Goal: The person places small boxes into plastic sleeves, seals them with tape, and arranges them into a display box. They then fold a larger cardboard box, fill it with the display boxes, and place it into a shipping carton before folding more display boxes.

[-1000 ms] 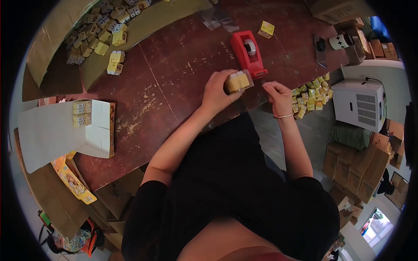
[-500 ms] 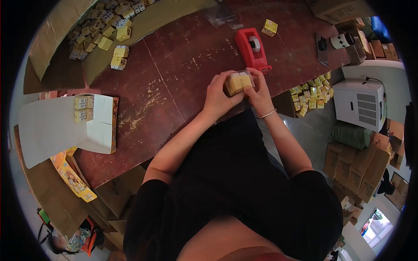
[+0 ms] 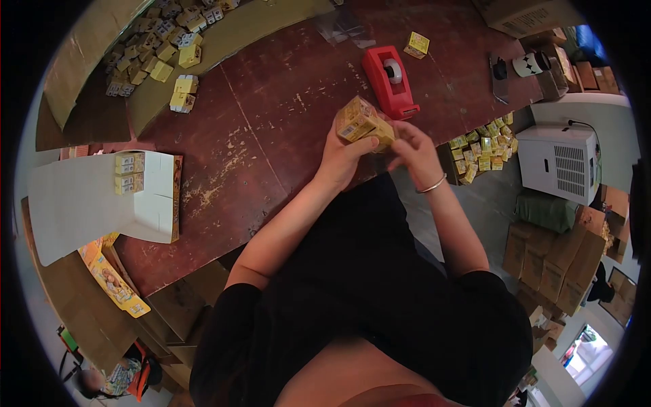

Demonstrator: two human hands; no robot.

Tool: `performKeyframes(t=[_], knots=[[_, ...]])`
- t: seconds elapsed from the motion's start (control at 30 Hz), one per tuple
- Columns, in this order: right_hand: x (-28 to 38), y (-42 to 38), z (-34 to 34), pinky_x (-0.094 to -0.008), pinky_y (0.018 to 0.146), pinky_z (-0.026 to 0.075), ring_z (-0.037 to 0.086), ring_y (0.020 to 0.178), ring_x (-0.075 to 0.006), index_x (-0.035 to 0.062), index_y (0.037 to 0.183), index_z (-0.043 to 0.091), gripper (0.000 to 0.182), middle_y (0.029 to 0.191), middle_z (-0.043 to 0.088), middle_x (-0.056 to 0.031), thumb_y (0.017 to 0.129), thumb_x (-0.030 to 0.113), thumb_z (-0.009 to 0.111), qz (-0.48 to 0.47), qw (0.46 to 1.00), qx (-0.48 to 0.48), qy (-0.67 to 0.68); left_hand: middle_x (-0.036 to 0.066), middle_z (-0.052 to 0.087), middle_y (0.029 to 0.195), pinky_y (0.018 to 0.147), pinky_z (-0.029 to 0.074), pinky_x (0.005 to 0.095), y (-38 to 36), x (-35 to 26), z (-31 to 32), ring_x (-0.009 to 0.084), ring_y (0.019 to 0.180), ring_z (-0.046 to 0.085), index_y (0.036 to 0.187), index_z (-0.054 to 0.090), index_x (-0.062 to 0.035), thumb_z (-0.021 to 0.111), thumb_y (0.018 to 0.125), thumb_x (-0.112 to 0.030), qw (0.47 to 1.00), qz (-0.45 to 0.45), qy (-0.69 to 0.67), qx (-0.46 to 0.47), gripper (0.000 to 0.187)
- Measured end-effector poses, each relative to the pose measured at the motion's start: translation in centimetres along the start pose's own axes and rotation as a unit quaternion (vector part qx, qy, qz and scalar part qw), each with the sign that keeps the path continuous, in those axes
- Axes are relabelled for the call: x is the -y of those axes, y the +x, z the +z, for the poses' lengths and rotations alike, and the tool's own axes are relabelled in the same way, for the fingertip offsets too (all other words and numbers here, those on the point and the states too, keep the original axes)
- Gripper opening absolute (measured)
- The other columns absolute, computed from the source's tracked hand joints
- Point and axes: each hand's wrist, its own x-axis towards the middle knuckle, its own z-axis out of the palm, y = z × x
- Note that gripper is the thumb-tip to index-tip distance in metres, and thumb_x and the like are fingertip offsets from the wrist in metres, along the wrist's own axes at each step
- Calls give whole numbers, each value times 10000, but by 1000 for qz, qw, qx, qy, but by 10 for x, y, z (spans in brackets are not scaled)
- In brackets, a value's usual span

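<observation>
My left hand (image 3: pixel 337 157) grips yellow printed small boxes (image 3: pixel 357 119) that sit against each other above the table's near edge. Its thumb lies along their near side. Just right of them is my right hand (image 3: pixel 415 154), fingers loosely bent and apart, the fingertips close by the boxes' right end. A bracelet circles that wrist. Beyond the hands stands a red tape dispenser (image 3: pixel 391 85) with a roll of clear tape in it. One more yellow box (image 3: pixel 417 45) rests on the table past the dispenser.
Many small boxes fill a cardboard carton (image 3: pixel 152 102) at the far left. An unfolded white display box (image 3: pixel 157 210) holds several at left. More yellow boxes (image 3: pixel 485 146) lie below the table's right edge. Clear plastic pieces (image 3: pixel 342 28) lie at the back. A person (image 3: pixel 115 376) sits lower left.
The boxes have turned in my left hand, so a printed side now faces up. My right hand has come off them and shifted slightly right and nearer to me.
</observation>
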Motion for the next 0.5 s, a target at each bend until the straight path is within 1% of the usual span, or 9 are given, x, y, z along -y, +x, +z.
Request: performKeyframes(t=[0.03, 0.1, 0.13, 0.23, 0.27, 0.3, 0.4, 0.47, 0.5], knots=[[12, 8, -20, -208, 507, 509, 636, 807, -110, 7, 1179, 598, 305, 1005, 653, -76, 890, 97, 642, 9, 999, -9, 39, 75, 562, 1258, 962, 464, 334, 5, -2, -6, 176, 1141, 564, 1393, 381, -56, 761, 744, -18, 996, 17, 88, 21, 754], [19, 28, -55, -197, 550, 476, 614, 766, -89, -6, 1110, 649, 258, 949, 656, -51, 884, 119, 665, -36, 986, -133, -89, 65, 586, 1229, 952, 471, 337, 14, -2, -9, 169, 1102, 586, 1378, 405, -55, 762, 742, -19, 983, 31, 175, 41, 731], [9, 49, -55, -211, 590, 449, 581, 700, -86, -7, 980, 700, 185, 871, 640, -38, 858, 131, 701, -224, 935, -186, -205, 58, 597, 1210, 946, 475, 334, 19, 0, -5, 167, 1093, 592, 1360, 431, -54, 772, 732, -33, 966, 38, 244, 80, 714], [-3, 74, -62, -224, 624, 440, 547, 657, -88, 0, 904, 718, 136, 806, 615, -39, 832, 115, 721, -222, 930, -99, -275, 60, 635, 1158, 946, 475, 328, 37, 10, -3, 178, 1084, 606, 1309, 501, -70, 813, 688, -89, 923, 58, 360, 128, 695], [7, 70, -58, -204, 694, 434, 570, 764, -81, 0, 912, 721, 105, 786, 612, -30, 856, 84, 693, -162, 933, -116, -301, 74, 638, 1160, 947, 473, 328, 41, 10, -4, 183, 1089, 608, 1305, 513, -80, 819, 672, -92, 898, 70, 416, 128, 703], [9, 63, -54, -204, 694, 434, 570, 764, -81, 0, 912, 721, 105, 786, 612, -30, 856, 84, 693, -163, 933, -114, -300, 88, 642, 1161, 948, 471, 328, 44, 8, -4, 187, 1093, 609, 1300, 525, -91, 826, 655, -96, 869, 81, 471, 127, 712], [3, 45, -47, -229, 601, 422, 537, 668, -73, -1, 881, 728, 115, 758, 614, -27, 818, 95, 725, -229, 905, -186, -307, 112, 645, 1155, 941, 474, 338, 43, 7, -4, 199, 1084, 617, 1288, 536, -104, 831, 644, -114, 883, 74, 445, 128, 708], [-13, 36, -54, -228, 595, 426, 522, 646, -59, -15, 879, 729, 123, 728, 620, 3, 823, 94, 721, -178, 954, -193, -148, 111, 645, 1156, 940, 475, 338, 44, 7, -5, 202, 1079, 620, 1285, 536, -101, 834, 645, -122, 880, 75, 452, 121, 706], [-17, 36, -55, -228, 595, 426, 522, 646, -59, -15, 879, 729, 123, 728, 620, 3, 823, 94, 721, -175, 954, -195, -148, 109, 644, 1156, 939, 476, 339, 44, 9, -5, 205, 1074, 622, 1282, 537, -98, 836, 646, -130, 877, 76, 460, 121, 704]])
